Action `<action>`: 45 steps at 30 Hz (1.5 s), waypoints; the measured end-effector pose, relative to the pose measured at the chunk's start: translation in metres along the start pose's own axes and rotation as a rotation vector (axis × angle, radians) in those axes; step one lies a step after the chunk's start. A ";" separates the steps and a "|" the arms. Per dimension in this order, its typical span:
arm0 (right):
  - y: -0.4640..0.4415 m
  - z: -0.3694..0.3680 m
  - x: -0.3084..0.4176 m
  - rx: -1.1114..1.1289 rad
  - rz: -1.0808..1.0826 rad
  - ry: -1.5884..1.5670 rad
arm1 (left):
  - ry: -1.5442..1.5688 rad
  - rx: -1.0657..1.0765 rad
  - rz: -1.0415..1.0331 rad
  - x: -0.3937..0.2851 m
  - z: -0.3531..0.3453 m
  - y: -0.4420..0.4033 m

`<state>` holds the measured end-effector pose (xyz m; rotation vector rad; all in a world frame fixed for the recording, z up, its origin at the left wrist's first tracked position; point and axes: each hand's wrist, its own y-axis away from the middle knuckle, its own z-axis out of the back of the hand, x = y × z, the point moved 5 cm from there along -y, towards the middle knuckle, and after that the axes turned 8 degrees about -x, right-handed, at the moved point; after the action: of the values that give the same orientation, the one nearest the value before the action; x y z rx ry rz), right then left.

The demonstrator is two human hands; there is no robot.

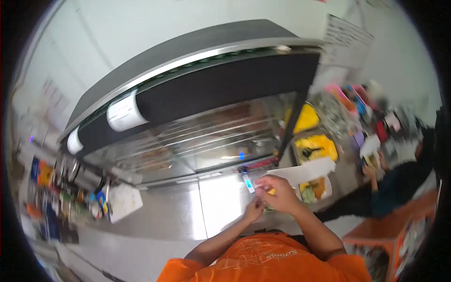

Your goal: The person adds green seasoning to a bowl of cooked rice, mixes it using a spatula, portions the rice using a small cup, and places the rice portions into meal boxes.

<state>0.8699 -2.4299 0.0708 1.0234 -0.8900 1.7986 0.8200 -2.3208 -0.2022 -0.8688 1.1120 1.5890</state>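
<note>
My right hand (278,193) is above the counter (174,214), its fingers pinched together, with a small yellow bit (271,191) showing at them. What it grips is too small and blurred to name. Just below and left, my left hand (254,209) has its fingers curled in, close to something green partly hidden under my right hand. Beyond my fingers, a small white device with a blue display (248,184) is at the cabinet's lower edge. Right of my hands lies an open white takeaway box (324,188) holding green and orange-brown food.
A glass display cabinet (202,136) stands across the counter. A tray of yellow food (317,148) with a dark utensil sits to its right. A person in dark clothing (399,190) handles a box at far right, beside an orange table (383,230). A white board (125,202) lies left.
</note>
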 end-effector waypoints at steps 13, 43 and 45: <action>-0.121 -0.089 0.220 0.170 0.700 -0.350 | 0.293 -0.236 0.057 0.052 0.099 0.016; 0.168 0.291 -0.297 -1.419 -0.314 0.240 | 0.261 -0.146 0.002 -0.031 0.084 -0.014; 0.195 0.289 -0.377 -1.161 -0.890 0.216 | 0.173 -0.293 -0.090 -0.033 0.068 -0.026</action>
<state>0.8853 -2.8776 -0.1811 0.3131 -0.9151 0.4407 0.8527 -2.2644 -0.1562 -1.2529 0.9555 1.6497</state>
